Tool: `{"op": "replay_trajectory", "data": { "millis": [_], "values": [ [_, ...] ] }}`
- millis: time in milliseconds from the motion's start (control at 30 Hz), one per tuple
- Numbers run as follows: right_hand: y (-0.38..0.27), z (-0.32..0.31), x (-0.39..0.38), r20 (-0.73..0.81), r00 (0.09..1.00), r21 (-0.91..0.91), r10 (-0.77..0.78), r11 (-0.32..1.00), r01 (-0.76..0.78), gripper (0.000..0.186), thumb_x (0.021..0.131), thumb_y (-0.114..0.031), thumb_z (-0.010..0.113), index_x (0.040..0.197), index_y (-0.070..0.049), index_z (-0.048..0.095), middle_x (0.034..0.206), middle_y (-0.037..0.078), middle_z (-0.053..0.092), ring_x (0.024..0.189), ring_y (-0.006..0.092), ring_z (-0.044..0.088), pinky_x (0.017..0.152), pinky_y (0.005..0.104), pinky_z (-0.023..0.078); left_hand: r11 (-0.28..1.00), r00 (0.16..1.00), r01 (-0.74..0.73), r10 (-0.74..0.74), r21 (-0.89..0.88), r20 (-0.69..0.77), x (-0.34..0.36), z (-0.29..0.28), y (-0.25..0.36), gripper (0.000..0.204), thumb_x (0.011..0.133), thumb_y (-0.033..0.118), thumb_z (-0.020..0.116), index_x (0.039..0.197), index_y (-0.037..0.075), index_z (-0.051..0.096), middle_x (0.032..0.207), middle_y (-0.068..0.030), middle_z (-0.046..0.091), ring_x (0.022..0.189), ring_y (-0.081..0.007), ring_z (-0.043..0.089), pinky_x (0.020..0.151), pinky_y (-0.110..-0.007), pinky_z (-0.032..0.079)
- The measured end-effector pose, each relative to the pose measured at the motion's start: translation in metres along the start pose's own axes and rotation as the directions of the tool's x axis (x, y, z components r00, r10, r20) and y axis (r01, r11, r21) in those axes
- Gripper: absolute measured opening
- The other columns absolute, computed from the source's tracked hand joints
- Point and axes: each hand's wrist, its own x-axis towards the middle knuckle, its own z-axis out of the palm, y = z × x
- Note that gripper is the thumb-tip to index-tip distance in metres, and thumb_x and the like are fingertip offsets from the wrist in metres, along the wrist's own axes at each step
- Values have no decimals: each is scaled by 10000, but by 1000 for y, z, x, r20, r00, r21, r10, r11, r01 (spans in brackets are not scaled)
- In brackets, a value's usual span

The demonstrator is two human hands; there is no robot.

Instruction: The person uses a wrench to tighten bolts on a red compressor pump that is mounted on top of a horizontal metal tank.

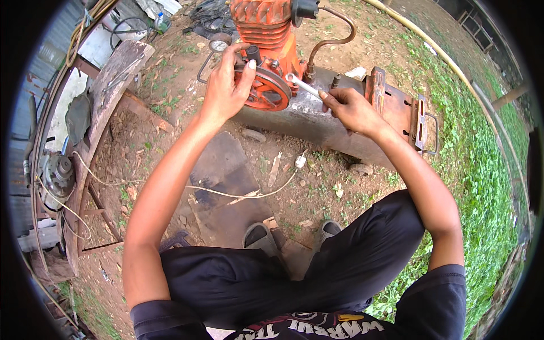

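The fingers (333, 101) of the right hand (354, 110) are closed around a silver wrench (306, 86). Its ring end is up close to the orange pump (262, 28), just right of the orange wheel (270, 102). The left hand (224, 86) is bent by the wheel's left edge, beside a short black tube (253, 54), but I cannot tell if it grips anything. The pump sits on a big grey tank (283, 121)
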Motion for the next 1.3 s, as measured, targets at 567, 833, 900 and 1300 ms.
{"op": "replay_trajectory", "data": {
  "millis": [567, 833, 900, 1300],
  "values": [
    [42, -27, 73, -30, 985, -377, -170, 914, 147, 496, 930, -510, 646, 947, -30, 773, 833, 231, 718, 814, 388, 709, 793, 461, 544, 987, 993, 104, -97, -121, 60, 0, -3, 11, 367, 1013, 125, 567, 1345, 10, 459, 871, -98, 619, 732, -181, 723, 585, -309, 573],
    [34, -20, 65, -34, 999, -341, -3, 940, -9, 551, 900, -557, 676, 778, -28, 771, 781, 175, 732, 785, 333, 724, 782, 441, 547, 994, 995, 76, -70, -75, 77, -1, -10, 4, 382, 1016, 164, 577, 1350, 17, 462, 864, -95, 647, 754, -180, 725, 641, -320, 557],
    [33, -22, 68, -12, 1000, -308, 8, 951, -11, 586, 868, -591, 697, 761, -19, 761, 773, 174, 731, 776, 322, 724, 778, 434, 547, 994, 993, 79, -73, -69, 89, 1, -12, 4, 388, 1019, 177, 578, 1351, 15, 459, 872, -96, 655, 763, -181, 727, 654, -325, 558],
    [42, -20, 73, 8, 998, -283, 62, 958, -57, 650, 835, -672, 685, 707, -39, 762, 684, 154, 704, 714, 302, 700, 749, 421, 533, 992, 993, 81, -73, -94, 88, 1, -10, 3, 398, 1018, 180, 581, 1360, 30, 442, 872, -96, 658, 763, -188, 740, 626, -320, 569]
  ]
}}
